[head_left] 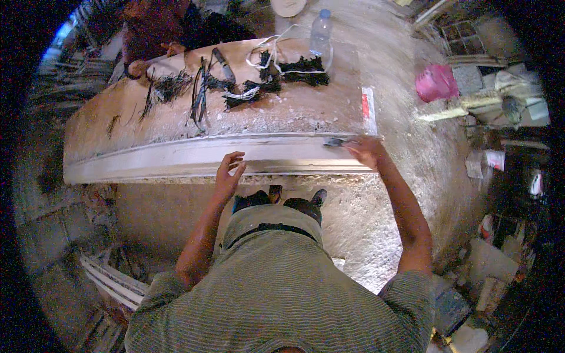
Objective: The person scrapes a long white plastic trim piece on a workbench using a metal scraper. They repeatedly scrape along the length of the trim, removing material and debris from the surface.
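A long white moulding point(276, 150), which looks like plaster, runs along the near edge of the table. Near its right end my right hand point(366, 152) is closed around a small dark-bladed scraper point(334, 142). The blade points left and lies on or just above the moulding's surface; I cannot tell which. My left hand point(229, 173) is by the near edge of the moulding, left of the middle. Its fingers are apart and nothing is in them.
Bundles of black strands point(303, 70), a dark-handled tool point(223, 65), white cord point(254, 59) and a clear bottle point(321, 32) lie or stand farther back on the table point(118, 106). Another person's hand point(138, 67) rests at the far left edge. Right, a pink bag point(436, 82) sits among clutter.
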A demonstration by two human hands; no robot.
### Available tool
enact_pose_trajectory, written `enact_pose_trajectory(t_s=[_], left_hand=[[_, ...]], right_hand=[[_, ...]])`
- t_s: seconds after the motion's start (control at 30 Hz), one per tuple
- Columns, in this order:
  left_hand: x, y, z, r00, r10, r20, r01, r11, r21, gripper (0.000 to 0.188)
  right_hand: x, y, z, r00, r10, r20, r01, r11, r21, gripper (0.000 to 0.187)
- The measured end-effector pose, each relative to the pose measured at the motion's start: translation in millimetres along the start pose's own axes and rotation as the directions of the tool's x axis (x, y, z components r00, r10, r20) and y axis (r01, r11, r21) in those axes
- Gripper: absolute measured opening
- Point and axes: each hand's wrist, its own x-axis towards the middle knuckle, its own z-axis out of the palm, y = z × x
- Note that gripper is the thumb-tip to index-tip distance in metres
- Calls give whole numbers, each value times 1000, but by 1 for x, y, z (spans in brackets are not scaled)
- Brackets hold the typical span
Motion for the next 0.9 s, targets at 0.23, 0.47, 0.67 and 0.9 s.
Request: enact_pose_trajectory(t_s=[0.23,0.47,0.67,0.9], left_hand=[[-43,-7,-5,992,-117,-51,117,993,-10,33],[-66,-24,-15,973,-195,-124,168,965,-203,34],[-57,3,-12,973,-212,-90,196,966,-167,32],[-42,31,-16,982,-181,-46,166,958,-235,30]], right_hand=[[70,-69,41,990,138,11,-137,970,200,24],[-3,15,5,799,593,102,-541,634,553,38],[52,-54,54,767,640,-37,-559,696,451,30],[-13,2,-3,824,567,-7,-481,706,519,29]])
